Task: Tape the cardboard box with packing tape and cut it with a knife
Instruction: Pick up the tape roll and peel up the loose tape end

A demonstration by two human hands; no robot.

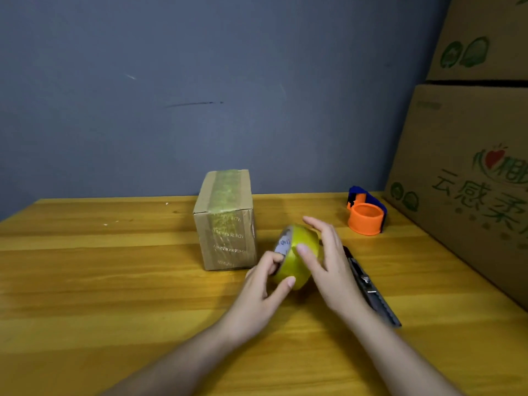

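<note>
My left hand (264, 281) grips the tape roll (298, 255) just right of the cardboard box (225, 221) on the worktop (114, 281); my right hand (328, 264) lies flat-fingered against it, knife (371, 290) beyond.

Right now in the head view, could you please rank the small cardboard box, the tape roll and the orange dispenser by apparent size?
1. Small cardboard box
2. Tape roll, though it sits nearer the camera
3. Orange dispenser
</note>
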